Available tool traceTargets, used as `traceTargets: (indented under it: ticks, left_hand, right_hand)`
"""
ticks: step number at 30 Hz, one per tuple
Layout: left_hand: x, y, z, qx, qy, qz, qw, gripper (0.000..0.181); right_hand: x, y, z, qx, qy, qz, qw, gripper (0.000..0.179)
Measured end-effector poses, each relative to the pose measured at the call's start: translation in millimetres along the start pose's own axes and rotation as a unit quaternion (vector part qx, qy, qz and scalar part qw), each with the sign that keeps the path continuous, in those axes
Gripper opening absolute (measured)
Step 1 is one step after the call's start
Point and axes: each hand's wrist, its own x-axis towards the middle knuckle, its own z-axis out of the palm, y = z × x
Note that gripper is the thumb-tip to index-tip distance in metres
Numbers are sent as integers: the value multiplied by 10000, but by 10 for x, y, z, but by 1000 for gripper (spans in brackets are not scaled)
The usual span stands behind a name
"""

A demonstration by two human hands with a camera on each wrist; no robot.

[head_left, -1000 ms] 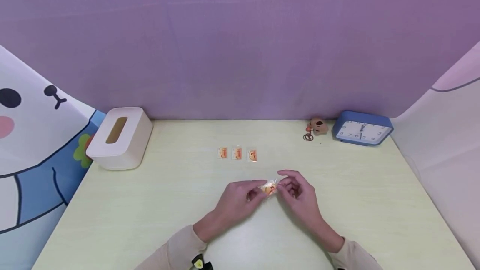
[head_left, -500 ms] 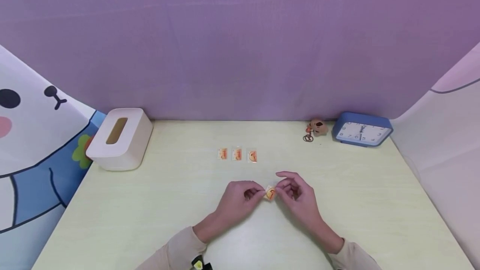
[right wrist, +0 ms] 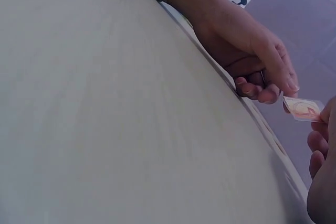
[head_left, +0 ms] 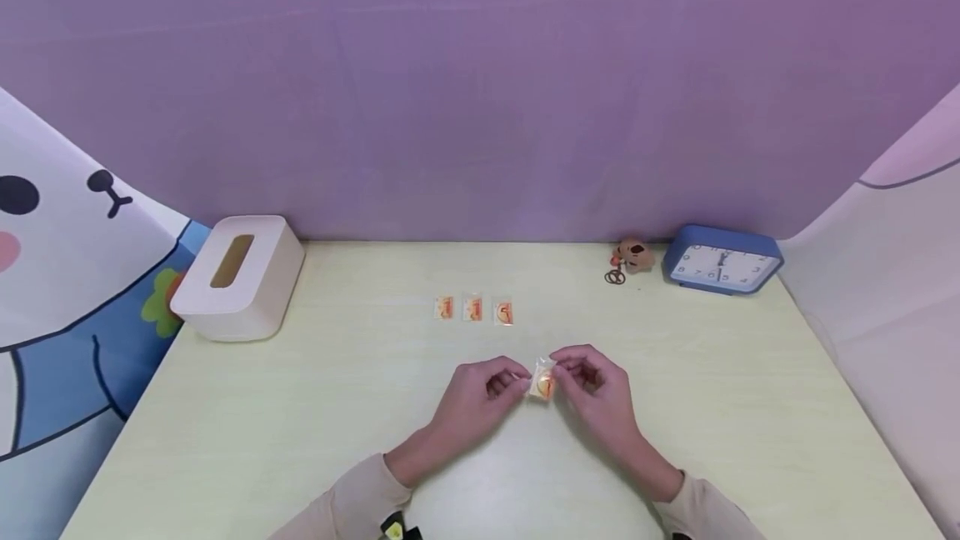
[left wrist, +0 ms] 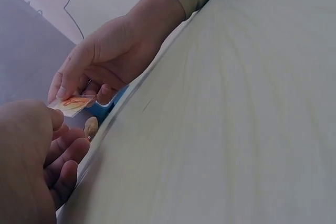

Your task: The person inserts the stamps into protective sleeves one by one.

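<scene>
Between the two hands, above the table, is a small flat clear packet point(head_left: 542, 382) with an orange and yellow print. The right hand point(head_left: 600, 390) pinches its right edge between thumb and forefinger. On the other side the left hand point(head_left: 480, 402) pinches the left edge with thumb and forefinger. In the left wrist view the packet point(left wrist: 73, 105) is tilted, with the right hand point(left wrist: 113, 51) beyond it. The right wrist view has the packet point(right wrist: 303, 108) at the left hand's point(right wrist: 249, 51) fingertips. Farther back, three similar packets point(head_left: 472, 308) lie in a row.
A white tissue box point(head_left: 240, 277) stands at the back left of the pale table point(head_left: 360, 407). At the back right are a blue clock point(head_left: 723, 259) and a small brown animal-shaped keychain point(head_left: 634, 257). A purple cloth point(head_left: 480, 107) hangs behind the table.
The packet has turned between the fingertips, from slanted to more upright. The right forefinger has come down closer to the packet's top. Both forearms stay almost in place; the row of packets is unchanged.
</scene>
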Motion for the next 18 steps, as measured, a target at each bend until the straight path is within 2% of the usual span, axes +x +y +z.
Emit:
traceTargets:
  ticks: [6,13,18]
  left_hand:
    - [-59,8,-25,55,-103,-3,9999,16]
    - [-233,-44,-90,465,-149,298,9984,18]
    - [-342,-64,-136,539,-200,343,9978,19]
  right_hand:
    - [98,22,-20,-77,133,158,9998,18]
    - [273,64,-54,-296,221,237,9990,18]
    - [424,114,-90,-497,306,442,9973,19]
